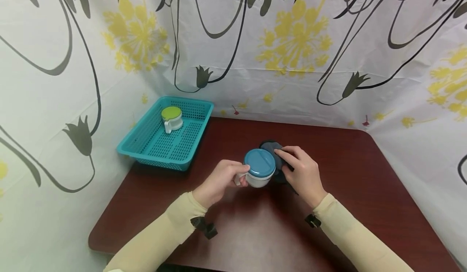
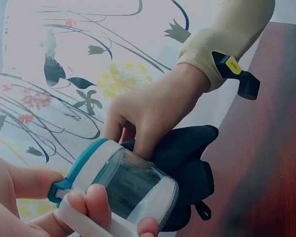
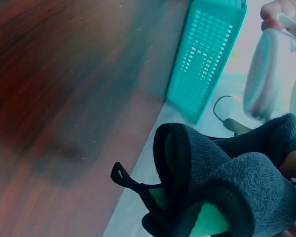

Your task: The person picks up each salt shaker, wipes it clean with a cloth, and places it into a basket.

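Note:
My left hand (image 1: 222, 180) grips the white handle of a clear jar (image 1: 258, 181) with a blue lid (image 1: 260, 162), its thumb at the lid's edge. In the left wrist view the jar (image 2: 143, 185) is tilted and something white shows inside its lower part. My right hand (image 1: 303, 172) holds a bunched dark grey cloth (image 1: 271, 147) against the jar's far right side. Folds of the cloth (image 3: 246, 182), a black hanging loop and a green underside fill the lower right wrist view. Some right fingertips are hidden in the cloth.
A turquoise plastic basket (image 1: 153, 158) stands at the table's back left. Inside it is a similar jar with a green lid (image 1: 171, 112) and a white handle. The reddish-brown table (image 1: 350, 158) meets a patterned curtain (image 1: 226, 53) behind.

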Tool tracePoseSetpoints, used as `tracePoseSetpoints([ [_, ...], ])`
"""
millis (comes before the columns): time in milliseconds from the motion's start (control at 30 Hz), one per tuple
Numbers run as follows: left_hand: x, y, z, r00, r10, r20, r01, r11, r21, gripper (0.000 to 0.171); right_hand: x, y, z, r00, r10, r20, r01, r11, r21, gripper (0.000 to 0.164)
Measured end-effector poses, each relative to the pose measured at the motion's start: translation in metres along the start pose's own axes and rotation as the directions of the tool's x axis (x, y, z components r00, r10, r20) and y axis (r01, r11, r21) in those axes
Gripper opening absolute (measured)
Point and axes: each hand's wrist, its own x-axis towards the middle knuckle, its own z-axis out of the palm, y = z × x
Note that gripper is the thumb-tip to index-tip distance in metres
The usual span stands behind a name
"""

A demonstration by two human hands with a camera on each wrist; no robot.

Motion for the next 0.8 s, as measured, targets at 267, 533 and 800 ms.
tracePoseSetpoints([
  [267,0.003,-0.003,-0.002,1.0,-0.03,0.0,0.03,0.998,-0.047,0.041,0.003,0.0,-0.006,0.998,-0.055,0.037,0.055,0.998,-0.022,0.048],
  [533,0.008,-0.007,-0.007,0.997,-0.04,-0.063,0.033,0.994,-0.108,0.042,-0.003,-0.009,-0.005,0.994,-0.093,0.057,0.094,0.996,-0.006,0.048],
  [800,0.014,-0.012,-0.01,0.997,0.006,-0.081,-0.015,0.994,-0.108,0.045,-0.011,-0.016,-0.002,0.991,-0.109,0.071,0.111,0.994,-0.015,0.047],
])
